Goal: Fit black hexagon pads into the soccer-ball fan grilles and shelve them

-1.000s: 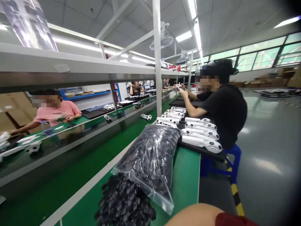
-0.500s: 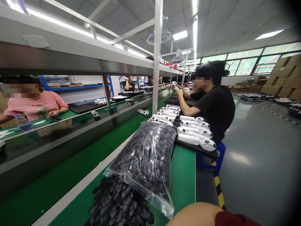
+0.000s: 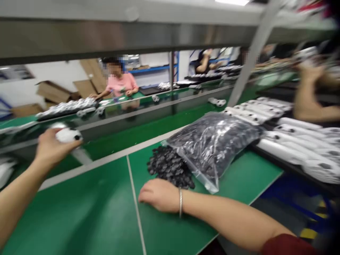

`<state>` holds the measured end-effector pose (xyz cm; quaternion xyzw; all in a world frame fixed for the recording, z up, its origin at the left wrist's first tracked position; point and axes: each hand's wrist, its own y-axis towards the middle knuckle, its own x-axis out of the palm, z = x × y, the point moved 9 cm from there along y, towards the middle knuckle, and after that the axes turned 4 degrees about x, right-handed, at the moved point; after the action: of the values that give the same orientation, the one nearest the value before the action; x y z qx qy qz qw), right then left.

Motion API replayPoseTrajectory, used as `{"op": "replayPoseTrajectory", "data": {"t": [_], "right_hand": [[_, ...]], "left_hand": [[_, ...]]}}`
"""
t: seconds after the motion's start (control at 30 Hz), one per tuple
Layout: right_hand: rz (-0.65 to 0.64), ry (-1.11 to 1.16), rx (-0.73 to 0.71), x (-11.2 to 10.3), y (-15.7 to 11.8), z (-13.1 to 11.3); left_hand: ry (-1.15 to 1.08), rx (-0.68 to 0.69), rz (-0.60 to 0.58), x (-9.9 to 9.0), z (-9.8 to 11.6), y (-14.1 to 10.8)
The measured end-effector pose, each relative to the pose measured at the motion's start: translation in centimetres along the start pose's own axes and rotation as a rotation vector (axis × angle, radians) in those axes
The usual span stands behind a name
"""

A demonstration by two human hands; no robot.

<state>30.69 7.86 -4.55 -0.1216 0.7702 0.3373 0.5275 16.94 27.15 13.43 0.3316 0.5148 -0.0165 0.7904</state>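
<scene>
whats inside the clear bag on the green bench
The clear bag is packed with small dark pieces, like those in the spilled pile; glare and crowding hide anything deeper inside.

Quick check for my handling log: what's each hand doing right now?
Left hand: closed, holding a white item with black spots.
Right hand: open, empty, resting on the green mat.

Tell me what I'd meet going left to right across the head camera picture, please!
left hand holding a white soccer-ball piece → pile of black pieces → clear plastic bag of black pieces → long white parts with soccer-ball ends
</scene>
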Motion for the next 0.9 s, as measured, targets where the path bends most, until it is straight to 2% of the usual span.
{"op": "replayPoseTrajectory", "data": {"t": [0.03, 0.07, 0.13, 0.2, 0.27, 0.37, 0.47, 0.63, 0.77, 0.9], "right_hand": [[0.014, 0.078, 0.026, -0.2, 0.0, 0.2], [0.038, 0.166, 0.051, -0.5, 0.1, 0.3], [0.105, 0.363, 0.099, -1.1, 0.0, 0.6], [0.182, 0.528, 0.212, -1.6, -0.2, 1.6], [0.213, 0.624, 0.306, -1.8, -0.6, 2.3], [0.224, 0.659, 0.341, -2.1, -0.8, 2.6], [0.275, 0.637, 0.358, -2.4, -1.0, 3.2], [0.369, 0.690, 0.450, -2.3, -1.5, 5.0], [0.367, 0.670, 0.461, -2.5, -1.5, 5.0], [0.355, 0.534, 0.339, -3.4, -1.2, 3.4]], "left_hand": [[0.022, -0.054, -0.032, -0.3, -0.4, -1.9], [0.031, -0.047, -0.070, -0.4, 0.2, -3.9], [0.066, 0.118, -0.170, 0.4, 3.8, -7.6], [0.055, 0.238, -0.289, 2.0, 7.3, -11.1], [0.060, 0.246, -0.411, 4.0, 9.4, -14.1], [0.106, 0.238, -0.421, 5.8, 10.8, -16.6], [0.089, 0.206, -0.390, 7.5, 10.4, -17.4], [0.014, 0.172, -0.466, 10.5, 8.3, -18.1], [-0.122, 0.161, -0.488, 10.8, 7.1, -18.6], [-0.163, 0.114, -0.514, 10.8, 6.5, -19.1]]}}
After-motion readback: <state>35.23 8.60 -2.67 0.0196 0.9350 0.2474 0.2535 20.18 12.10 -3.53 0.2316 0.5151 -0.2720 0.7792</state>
